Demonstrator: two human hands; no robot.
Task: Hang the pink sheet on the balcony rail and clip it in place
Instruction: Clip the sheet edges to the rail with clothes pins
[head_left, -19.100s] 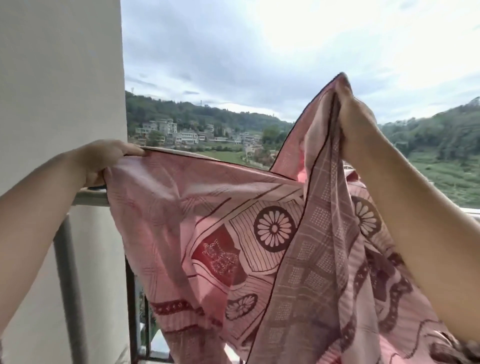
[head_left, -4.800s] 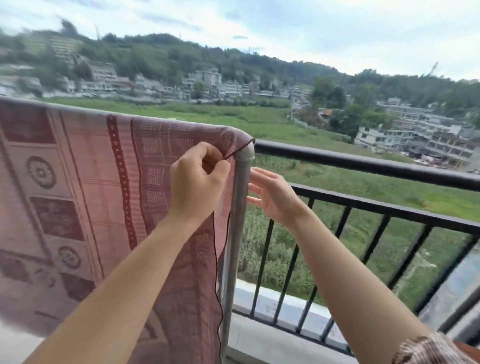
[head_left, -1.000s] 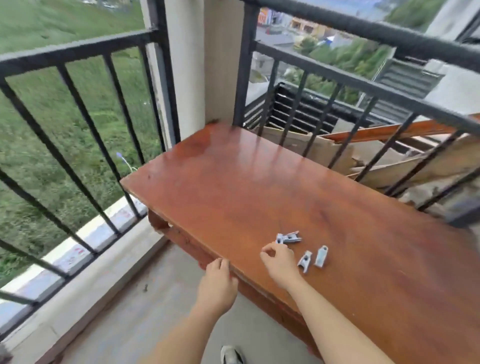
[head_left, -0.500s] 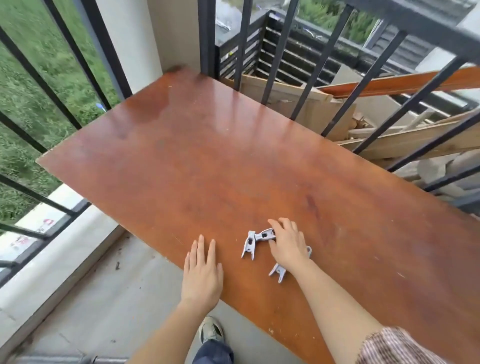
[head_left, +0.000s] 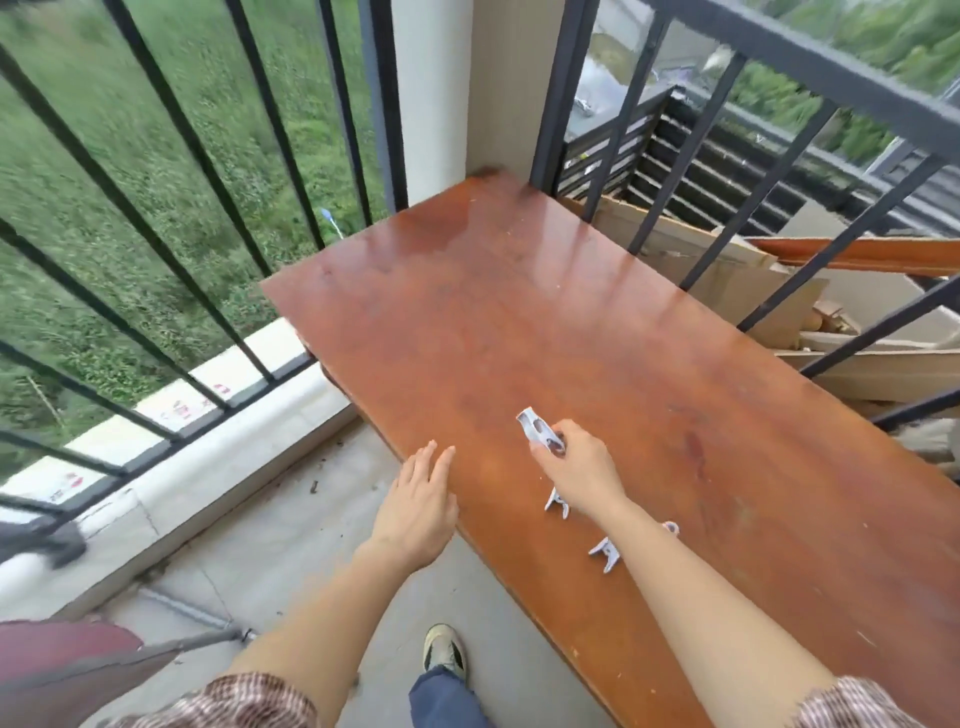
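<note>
I have one pale clip (head_left: 537, 434) pinched in my right hand (head_left: 582, 467), its jaw end raised just off the worktop (head_left: 519, 312), ready, I judge, to carry to the sheet. A second clip (head_left: 557, 503) and a third clip (head_left: 605, 552) lie beside my wrist as spares. My left hand (head_left: 421, 499) is flat, fingers straight, at the worktop's near edge, probably steadying me. The pink sheet I can't confirm: a reddish cloth edge (head_left: 52, 649) at lower left may be it.
</note>
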